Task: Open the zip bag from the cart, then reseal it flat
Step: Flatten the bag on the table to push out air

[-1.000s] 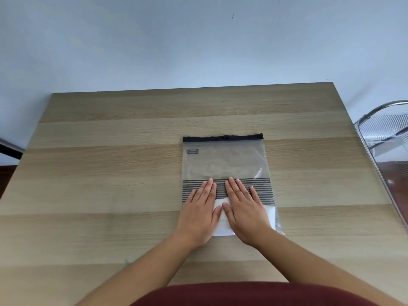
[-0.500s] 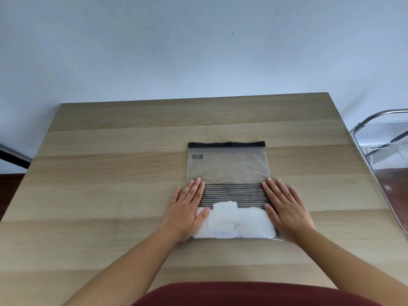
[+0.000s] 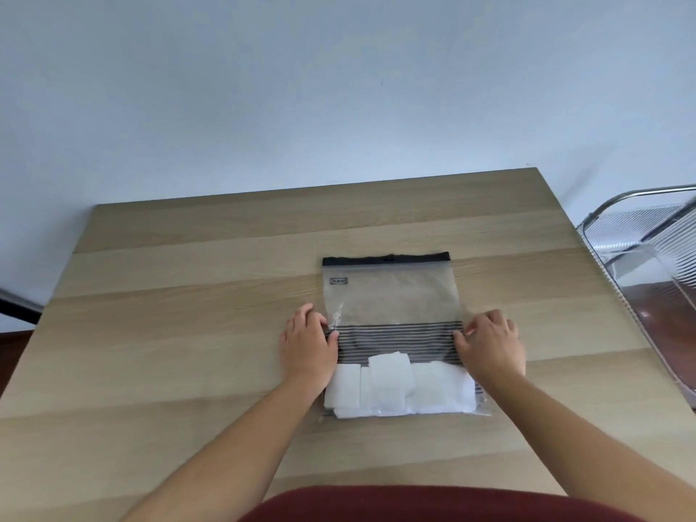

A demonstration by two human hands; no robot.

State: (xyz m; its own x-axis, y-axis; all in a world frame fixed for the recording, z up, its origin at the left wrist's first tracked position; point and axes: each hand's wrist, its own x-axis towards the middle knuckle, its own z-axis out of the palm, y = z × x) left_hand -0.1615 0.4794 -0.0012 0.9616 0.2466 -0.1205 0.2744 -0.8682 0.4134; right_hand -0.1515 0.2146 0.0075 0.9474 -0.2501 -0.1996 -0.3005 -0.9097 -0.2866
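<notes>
Your top: A dark red bit of your clothing [image 3: 433,506] shows at the very bottom, closest to you.
Your arms: Both bare arms reach forward over the table [image 3: 188,333], one on each side of the bag.
White pads: Soft white squares [image 3: 391,386] sit inside the bag at its near end. They lie side by side, and some overlap.
Zip bag: The clear zip bag [image 3: 391,303] lies flat on the middle of the wooden table. Its near end points at you and its top points away.
Your left hand: Your left hand [image 3: 307,342] is at the left edge of the bag, by the stripes. The fingers are curled and the thumb touches the plastic. You look to be pinching the edge, but I cannot tell for sure.
Your right hand: Your right hand [image 3: 489,342] is at the right edge of the bag, across from the other hand. Its fingers are curled too, and the fingertips touch the edge. I cannot tell if it really grips.
Stripes: Thin dark stripes [image 3: 395,339] run across the bag between your hands.
Label: A little dark label [image 3: 338,281] sits near the far left corner.
Zip strip: The black zip strip [image 3: 386,258] runs along the far end of the bag. It looks flat and straight.
Cart: A clear cart [image 3: 647,258] with a shiny metal rail stands off the right side of the table.
Wall: A plain pale wall [image 3: 339,88] is behind the table.
</notes>
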